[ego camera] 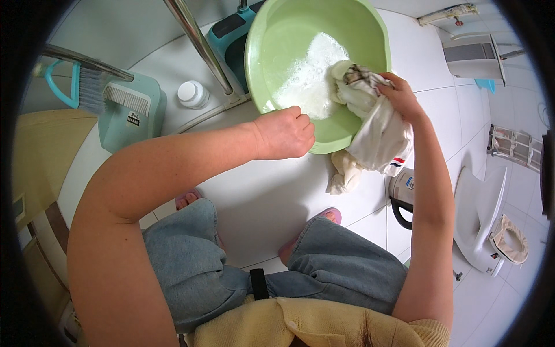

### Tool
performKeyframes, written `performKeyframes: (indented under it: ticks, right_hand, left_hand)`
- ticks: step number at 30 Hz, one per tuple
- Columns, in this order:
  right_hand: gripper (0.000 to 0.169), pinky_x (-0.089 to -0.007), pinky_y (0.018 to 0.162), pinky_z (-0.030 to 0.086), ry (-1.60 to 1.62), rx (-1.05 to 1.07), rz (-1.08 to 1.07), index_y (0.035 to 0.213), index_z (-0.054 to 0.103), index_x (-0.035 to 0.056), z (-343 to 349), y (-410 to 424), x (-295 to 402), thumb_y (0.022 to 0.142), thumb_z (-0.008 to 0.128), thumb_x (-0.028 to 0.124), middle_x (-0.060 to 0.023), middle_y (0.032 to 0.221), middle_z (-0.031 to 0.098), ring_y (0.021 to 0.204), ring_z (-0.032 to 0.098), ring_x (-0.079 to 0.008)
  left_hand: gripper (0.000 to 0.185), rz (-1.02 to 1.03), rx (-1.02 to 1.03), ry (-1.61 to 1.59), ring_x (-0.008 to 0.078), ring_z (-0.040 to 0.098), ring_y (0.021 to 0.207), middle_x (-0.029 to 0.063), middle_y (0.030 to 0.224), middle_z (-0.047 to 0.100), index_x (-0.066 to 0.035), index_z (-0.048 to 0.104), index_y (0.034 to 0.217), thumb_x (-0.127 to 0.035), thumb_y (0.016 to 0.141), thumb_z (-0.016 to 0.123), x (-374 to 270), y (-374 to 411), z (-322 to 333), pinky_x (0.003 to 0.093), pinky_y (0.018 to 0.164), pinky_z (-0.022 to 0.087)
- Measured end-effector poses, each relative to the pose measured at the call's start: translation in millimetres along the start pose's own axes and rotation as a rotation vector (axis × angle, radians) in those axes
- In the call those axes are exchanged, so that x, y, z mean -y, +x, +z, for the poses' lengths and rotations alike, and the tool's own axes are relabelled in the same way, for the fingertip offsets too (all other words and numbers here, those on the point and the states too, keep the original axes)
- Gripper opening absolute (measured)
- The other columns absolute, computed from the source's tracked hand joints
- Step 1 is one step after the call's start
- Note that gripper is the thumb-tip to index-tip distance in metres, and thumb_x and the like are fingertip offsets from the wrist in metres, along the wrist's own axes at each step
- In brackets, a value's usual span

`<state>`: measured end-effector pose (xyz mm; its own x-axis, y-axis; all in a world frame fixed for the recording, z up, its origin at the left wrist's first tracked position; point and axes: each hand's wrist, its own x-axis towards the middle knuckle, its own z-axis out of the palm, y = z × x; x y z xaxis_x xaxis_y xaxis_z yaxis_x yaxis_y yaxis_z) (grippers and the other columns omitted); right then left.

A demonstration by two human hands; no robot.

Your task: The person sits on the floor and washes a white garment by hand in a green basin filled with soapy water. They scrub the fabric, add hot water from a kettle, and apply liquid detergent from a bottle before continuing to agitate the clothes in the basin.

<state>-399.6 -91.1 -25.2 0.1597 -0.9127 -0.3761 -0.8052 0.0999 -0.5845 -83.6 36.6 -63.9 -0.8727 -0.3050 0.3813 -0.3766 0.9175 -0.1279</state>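
My right hand (401, 96) grips a white cloth garment (376, 139) with a dark patterned patch and a small red-and-navy stripe mark. The garment drapes over the right rim of a light green plastic basin (271, 47), partly inside it, and its lower end hangs outside over the floor. White foam (314, 73) covers part of the water in the basin. My left hand (286, 132) is curled into a fist at the near left rim. Its fingertips are hidden, and nothing shows in it.
A white lidded bottle (193, 94) stands on the floor to the left, beside a metal pole (199, 43). Further left are a green dustpan (130, 108) and a blue-handled brush (82, 86). An electric kettle (403, 191) and a white toilet (477, 212) lie to the right.
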Motion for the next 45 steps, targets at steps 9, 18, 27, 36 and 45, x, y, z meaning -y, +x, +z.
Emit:
performKeyframes:
  ticks: [9,18,27,36,45]
  right_hand:
    - [0.017,-0.0386,0.077,0.051,-1.027,-0.021,-0.750,0.096,0.068,0.0187,108,-17,44,0.083,0.058,0.014,-0.0062,0.088,0.069,0.083,0.069,-0.0232]
    - [0.021,-0.0388,0.089,0.048,-1.158,0.053,-0.675,0.096,0.071,0.0234,108,-17,39,0.084,0.058,0.013,-0.0030,0.097,0.068,0.095,0.066,-0.0231]
    - [0.031,-0.0393,0.087,0.051,-0.706,0.137,-0.446,0.112,0.071,0.0119,83,-12,49,0.083,0.062,0.010,-0.0120,0.104,0.071,0.095,0.067,-0.0309]
    - [0.032,-0.0359,0.085,0.051,-0.242,-0.187,-0.108,0.116,0.068,0.0059,4,9,13,0.085,0.065,0.015,-0.0183,0.101,0.071,0.090,0.067,-0.0309]
    - [0.029,-0.0266,0.082,0.049,0.093,-0.287,-0.083,0.120,0.067,0.0040,-23,20,-35,0.094,0.063,0.014,-0.0050,0.096,0.070,0.087,0.061,-0.0117]
  left_hand:
    - [0.008,0.002,0.033,-0.005,0.0161,0.052,0.066,-0.0013,0.066,0.050,-0.013,0.055,0.065,-0.017,0.065,0.062,-1,-8,1,0.0290,0.060,0.042]
    - [0.005,0.006,0.088,-0.016,0.0172,0.057,0.071,-0.0014,0.070,0.057,-0.014,0.060,0.068,-0.017,0.072,0.062,-1,-10,2,0.0306,0.063,0.042]
    - [0.010,-0.011,-0.028,0.009,0.0164,0.052,0.068,-0.0008,0.067,0.049,-0.013,0.053,0.065,-0.018,0.064,0.062,1,-11,7,0.0292,0.060,0.041]
    - [0.008,-0.022,0.001,0.005,0.0165,0.052,0.066,-0.0012,0.066,0.050,-0.013,0.055,0.065,-0.018,0.064,0.062,1,-4,3,0.0286,0.061,0.042]
    - [0.008,-0.029,-0.011,-0.025,0.0159,0.053,0.067,-0.0014,0.066,0.051,-0.013,0.056,0.065,-0.018,0.065,0.062,1,-1,2,0.0284,0.061,0.042]
